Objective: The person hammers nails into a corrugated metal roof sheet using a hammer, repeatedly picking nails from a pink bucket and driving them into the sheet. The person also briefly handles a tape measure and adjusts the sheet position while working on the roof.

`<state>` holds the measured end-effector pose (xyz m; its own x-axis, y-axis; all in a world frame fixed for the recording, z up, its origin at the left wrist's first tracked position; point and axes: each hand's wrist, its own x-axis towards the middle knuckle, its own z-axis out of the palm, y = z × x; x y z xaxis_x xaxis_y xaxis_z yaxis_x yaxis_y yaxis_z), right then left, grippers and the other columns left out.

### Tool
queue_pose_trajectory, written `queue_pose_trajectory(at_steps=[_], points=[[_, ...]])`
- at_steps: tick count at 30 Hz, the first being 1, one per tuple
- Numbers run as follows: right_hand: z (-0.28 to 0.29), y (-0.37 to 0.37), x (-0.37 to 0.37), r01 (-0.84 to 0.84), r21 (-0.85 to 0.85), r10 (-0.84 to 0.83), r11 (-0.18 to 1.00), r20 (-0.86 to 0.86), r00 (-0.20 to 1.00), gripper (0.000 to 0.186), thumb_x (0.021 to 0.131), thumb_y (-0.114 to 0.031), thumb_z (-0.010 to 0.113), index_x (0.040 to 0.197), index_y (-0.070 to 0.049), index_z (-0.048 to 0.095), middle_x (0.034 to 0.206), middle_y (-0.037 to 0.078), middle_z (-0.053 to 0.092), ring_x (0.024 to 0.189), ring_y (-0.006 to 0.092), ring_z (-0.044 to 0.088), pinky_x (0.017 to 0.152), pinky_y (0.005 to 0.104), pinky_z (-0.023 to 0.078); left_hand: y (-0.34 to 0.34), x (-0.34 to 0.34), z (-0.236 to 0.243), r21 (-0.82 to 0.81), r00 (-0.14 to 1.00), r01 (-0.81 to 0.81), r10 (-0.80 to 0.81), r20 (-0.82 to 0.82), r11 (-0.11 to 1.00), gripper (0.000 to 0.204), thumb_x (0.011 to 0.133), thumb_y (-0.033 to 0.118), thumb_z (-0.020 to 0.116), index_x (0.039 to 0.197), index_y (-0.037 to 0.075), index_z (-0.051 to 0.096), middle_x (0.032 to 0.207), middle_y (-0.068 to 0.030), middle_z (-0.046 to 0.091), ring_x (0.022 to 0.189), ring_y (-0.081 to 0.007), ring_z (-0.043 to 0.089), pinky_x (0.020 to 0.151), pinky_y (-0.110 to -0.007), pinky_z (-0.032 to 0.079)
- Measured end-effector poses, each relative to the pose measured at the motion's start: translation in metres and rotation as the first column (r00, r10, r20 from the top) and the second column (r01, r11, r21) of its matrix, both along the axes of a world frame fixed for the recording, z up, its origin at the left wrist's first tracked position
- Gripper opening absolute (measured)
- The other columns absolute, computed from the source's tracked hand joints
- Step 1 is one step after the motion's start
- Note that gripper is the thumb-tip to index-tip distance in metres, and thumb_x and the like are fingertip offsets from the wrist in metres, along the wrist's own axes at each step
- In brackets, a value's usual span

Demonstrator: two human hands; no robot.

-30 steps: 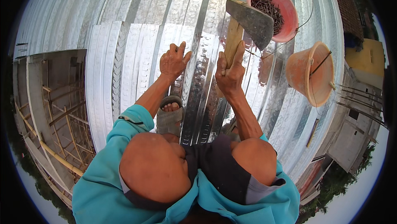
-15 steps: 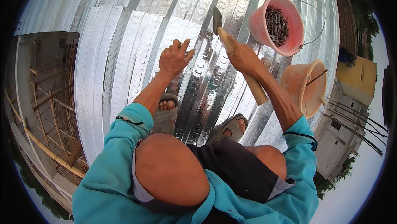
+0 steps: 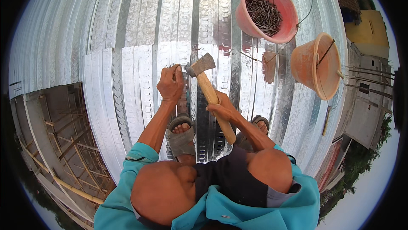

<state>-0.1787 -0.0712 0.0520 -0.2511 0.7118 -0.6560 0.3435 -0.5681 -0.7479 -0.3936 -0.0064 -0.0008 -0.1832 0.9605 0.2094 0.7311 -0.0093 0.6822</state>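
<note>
My right hand is wrapped round the wooden handle of a hatchet. Its metal head, with a flared blade and a blunt back, hangs just right of my left fingertips, the blunt side toward them. My left hand is closed in a pinch above the ribbed metal sheeting; whatever is between thumb and fingers is too small to make out. Beyond the hatchet, a pink bucket holds many loose nails.
An orange bucket with a wire handle lies tipped near the right edge of the sheeting. My sandalled feet are on the metal, below my hands. At the left, the sheeting ends above a drop with bamboo scaffolding. Buildings stand beyond the right edge.
My left hand has gone from spread fingers to a pinch. The hatchet has swung left and turned, its head now beside my left fingertips. The view has shifted, moving the nail bucket higher in it.
</note>
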Motion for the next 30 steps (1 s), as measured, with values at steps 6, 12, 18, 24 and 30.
queue_pose_trajectory(at_steps=[6,12,18,24,30], points=[[-0.035,0.011,-0.03,0.048,0.068,-0.044,0.996,-0.061,0.997,0.053,0.077,-0.02,0.075,0.121,0.004,0.057,0.101,0.015,0.063,0.091,0.025,0.061,0.084,0.0391,0.051,-0.041,0.031,0.026,-0.308,0.948,0.08,0.024,0.318,0.948,0.039,0.1,0.034,0.064,0.108,-0.003,0.073,0.087,-0.0184,0.074,0.079,-0.0285,0.072,0.072,-0.038,0.056],[-0.061,0.036,-0.036,0.227,0.084,-0.185,0.97,-0.348,0.919,0.044,0.082,-0.016,0.073,0.118,0.005,0.059,0.103,0.013,0.067,0.095,0.0199,0.061,0.086,0.0362,0.051,-0.02,0.047,0.036,-0.42,0.964,0.104,0.012,0.264,0.901,0.051,0.101,0.037,0.061,0.126,-0.006,0.066,0.099,-0.0283,0.074,0.09,-0.034,0.075,0.079,-0.04,0.057],[-0.016,0.066,-0.022,0.016,0.038,-0.016,0.999,-0.003,1.0,0.037,0.081,-0.017,0.067,0.109,0.008,0.064,0.095,0.023,0.071,0.089,0.0309,0.07,0.08,0.0411,0.054,0.001,0.058,0.023,-0.302,0.838,0.258,-0.057,0.543,0.918,0.045,0.108,0.034,0.049,0.109,-0.008,0.065,0.078,-0.0173,0.068,0.069,-0.0235,0.064,0.067,-0.039,0.051],[-0.004,0.106,0.043,-0.564,0.06,0.503,0.824,0.382,0.776,0.034,0.077,-0.017,0.065,0.099,0.009,0.067,0.084,0.026,0.072,0.078,0.0392,0.073,0.069,0.0472,0.055,-0.017,0.107,0.004,-0.518,0.587,0.224,0.31,0.748,0.826,0.043,0.111,0.035,0.043,0.107,-0.002,0.064,0.088,-0.0031,0.061,0.076,-0.0094,0.05,0.067,-0.028,0.042],[0.008,0.088,0.026,-0.164,-0.004,0.163,0.986,-0.084,0.983,0.038,0.081,-0.017,0.066,0.112,0.005,0.064,0.096,0.021,0.071,0.087,0.0274,0.069,0.077,0.0401,0.054,0.008,0.11,0.058,-0.421,0.559,0.099,0.3,0.773,0.902,0.033,0.104,0.025,0.058,0.111,-0.007,0.062,0.096,-0.0116,0.069,0.085,-0.0121,0.063,0.071,-0.029,0.051]])
